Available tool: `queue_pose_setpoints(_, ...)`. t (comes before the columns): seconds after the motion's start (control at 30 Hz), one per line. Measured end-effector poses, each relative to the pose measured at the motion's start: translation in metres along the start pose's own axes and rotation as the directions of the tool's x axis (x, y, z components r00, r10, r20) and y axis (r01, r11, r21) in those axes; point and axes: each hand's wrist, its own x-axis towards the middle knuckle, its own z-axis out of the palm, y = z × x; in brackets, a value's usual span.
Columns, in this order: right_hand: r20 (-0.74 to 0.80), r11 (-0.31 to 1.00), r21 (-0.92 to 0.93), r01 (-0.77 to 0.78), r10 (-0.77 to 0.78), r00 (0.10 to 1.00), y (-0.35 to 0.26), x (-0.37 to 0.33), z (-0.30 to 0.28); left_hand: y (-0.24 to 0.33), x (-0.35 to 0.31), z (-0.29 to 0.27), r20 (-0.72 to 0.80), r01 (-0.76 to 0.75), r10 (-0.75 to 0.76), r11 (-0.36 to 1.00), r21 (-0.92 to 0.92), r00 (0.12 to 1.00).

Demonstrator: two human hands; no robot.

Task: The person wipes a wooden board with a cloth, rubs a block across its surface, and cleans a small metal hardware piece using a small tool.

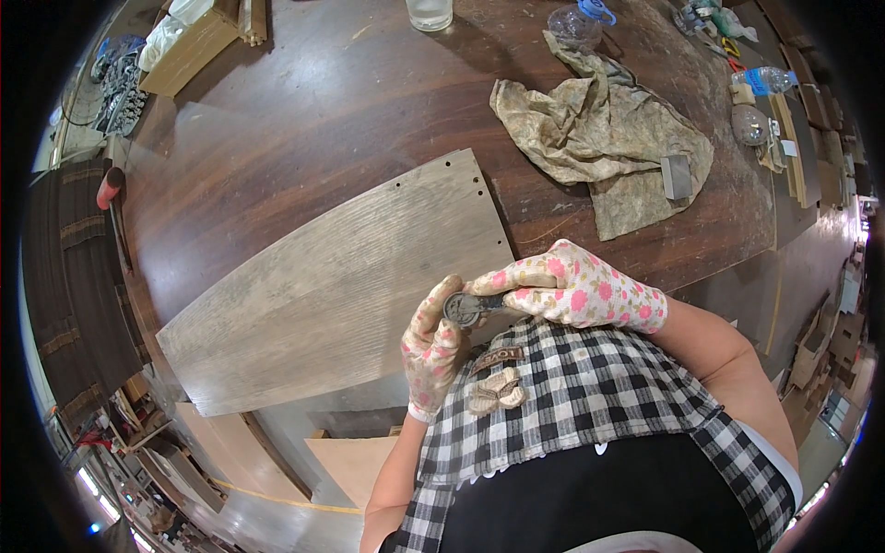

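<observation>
My left hand [431, 358], in a flower-print glove, is closed around a small round dark pot of grey paste [458, 311]. In a matching glove, my right hand [590, 290] grips a small dark tool [490, 301] whose tip reaches into the paste; its exact kind I cannot make out. Both hands are close together in front of my checked apron, over the near edge of a grey wood-grain panel [332, 276]. The panel has one curved long side and several small dark holes near its far right end.
The panel lies on a dark brown table [369, 111]. Right of it are a crumpled stained cloth [590, 129] and a grey block [677, 177]. A glass [430, 13], a blue-capped bottle [576, 26], a cardboard box [192, 48] and a red-headed mallet [110, 184] stand or lie around the edges.
</observation>
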Motion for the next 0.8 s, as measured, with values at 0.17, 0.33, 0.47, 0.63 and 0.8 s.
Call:
queue_pose_setpoints(0.17,0.005,0.998,0.060,0.004,-0.004,1.000,0.002,-0.001,-0.002,0.000,0.001,0.001,-0.011,0.006,-0.006,1.000,-0.005,1.000)
queue_pose_setpoints(0.33,0.007,0.970,0.231,-0.073,0.074,0.997,0.000,-0.003,-0.001,-0.001,0.001,-0.005,0.045,-0.002,0.001,0.999,0.036,0.999)
queue_pose_setpoints(0.47,0.059,0.912,0.332,-0.239,0.233,0.971,-0.004,-0.004,0.001,0.002,-0.001,-0.008,0.108,-0.014,0.003,0.994,0.106,0.994)
queue_pose_setpoints(0.63,0.013,0.960,0.243,-0.142,0.143,0.990,-0.004,-0.003,0.003,0.003,0.000,-0.004,0.068,-0.008,0.005,0.999,0.048,0.998)
queue_pose_setpoints(0.8,0.050,0.921,0.321,-0.220,0.215,0.975,0.000,-0.005,0.003,0.003,0.000,-0.003,0.031,-0.005,0.005,1.000,0.004,1.000)
